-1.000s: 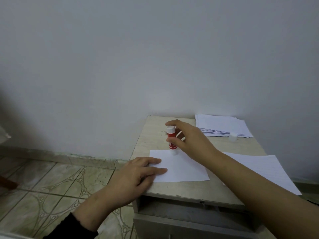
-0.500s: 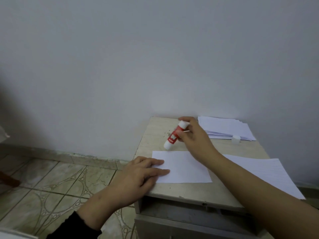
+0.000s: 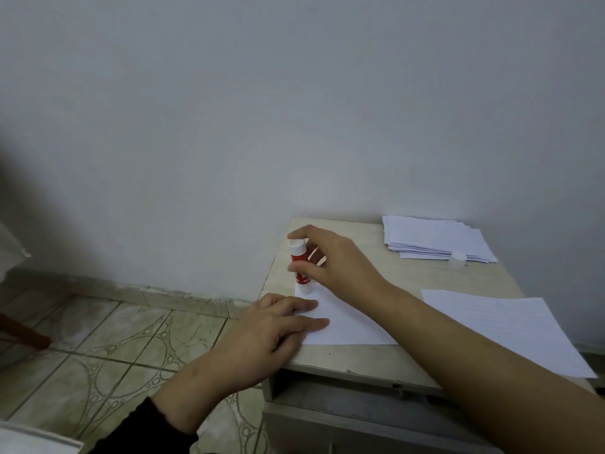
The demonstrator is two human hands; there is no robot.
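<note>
right hand (image 3: 340, 263): my grip pinches the glue stick (image 3: 299, 265) upright | its tip seemingly on the sheet (image 3: 347, 322), far corner, by the worktop (image 3: 360, 358) left edge | left hand (image 3: 275, 326): flat, pressing the sheet

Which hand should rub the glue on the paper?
Probably the right hand: it grips the glue stick, tip down on the paper. The left hand presses that paper flat.

Pale wall (image 3: 294, 109), tiled floor (image 3: 108, 335) (ring-patterned)
</note>
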